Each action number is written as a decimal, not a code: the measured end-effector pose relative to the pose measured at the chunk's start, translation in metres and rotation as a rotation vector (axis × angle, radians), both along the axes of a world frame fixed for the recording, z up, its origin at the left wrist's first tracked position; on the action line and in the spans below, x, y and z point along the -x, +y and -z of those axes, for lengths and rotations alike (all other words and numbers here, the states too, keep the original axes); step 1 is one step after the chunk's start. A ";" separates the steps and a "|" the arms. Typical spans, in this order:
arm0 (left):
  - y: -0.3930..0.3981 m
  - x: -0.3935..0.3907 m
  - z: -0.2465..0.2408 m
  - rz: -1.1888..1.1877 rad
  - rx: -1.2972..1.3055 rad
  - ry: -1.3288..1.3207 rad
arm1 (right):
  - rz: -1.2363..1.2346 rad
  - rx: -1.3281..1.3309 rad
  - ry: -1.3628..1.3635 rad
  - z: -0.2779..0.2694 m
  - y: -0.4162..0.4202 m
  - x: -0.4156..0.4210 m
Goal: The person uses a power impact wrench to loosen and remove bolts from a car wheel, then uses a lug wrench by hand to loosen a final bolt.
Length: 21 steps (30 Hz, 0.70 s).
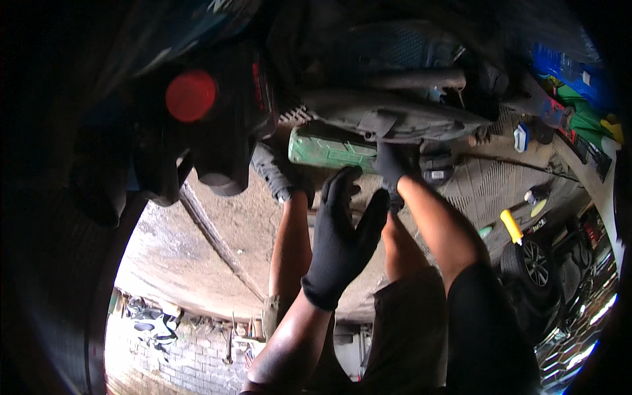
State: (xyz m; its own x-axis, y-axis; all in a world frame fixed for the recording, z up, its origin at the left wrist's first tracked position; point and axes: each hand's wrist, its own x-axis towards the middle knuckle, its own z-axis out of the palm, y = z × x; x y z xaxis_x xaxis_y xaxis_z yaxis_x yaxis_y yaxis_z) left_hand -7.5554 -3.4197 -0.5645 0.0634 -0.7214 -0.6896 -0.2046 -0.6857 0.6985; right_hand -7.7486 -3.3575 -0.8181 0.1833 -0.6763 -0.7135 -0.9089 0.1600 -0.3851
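My left hand (345,232), in a black glove, is raised in front of my legs with fingers and thumb apart and nothing in it. My right hand (392,163), also gloved, reaches up to the lower edge of a dark curved vehicle panel (414,116). Its fingers are blurred and partly hidden, so I cannot tell whether they grip the panel. Below that panel a green hard plastic case (331,149) lies on the ground, partly behind my right hand. Close to my right wrist is a black case (437,165) bearing a label.
A round red reflector (190,96) sits on the dark vehicle part at upper left. My grey shoe (274,173) rests beside the green case. To the right are a yellow bottle (512,226), a white-and-blue object (521,137) and a wheel (533,264). A motorcycle (153,326) stands farther off.
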 end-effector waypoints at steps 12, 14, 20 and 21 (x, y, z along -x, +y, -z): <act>-0.003 0.020 0.011 0.044 0.046 -0.001 | 0.653 -0.310 -0.308 -0.151 -0.245 0.124; -0.004 0.018 0.009 0.053 0.101 -0.031 | 0.659 -0.020 -0.283 -0.130 -0.260 0.122; -0.005 0.009 0.012 -0.032 0.041 -0.057 | -0.171 0.894 0.234 -0.094 -0.270 0.146; -0.006 0.005 0.011 -0.038 0.024 -0.058 | -0.026 0.863 0.119 -0.098 -0.265 0.133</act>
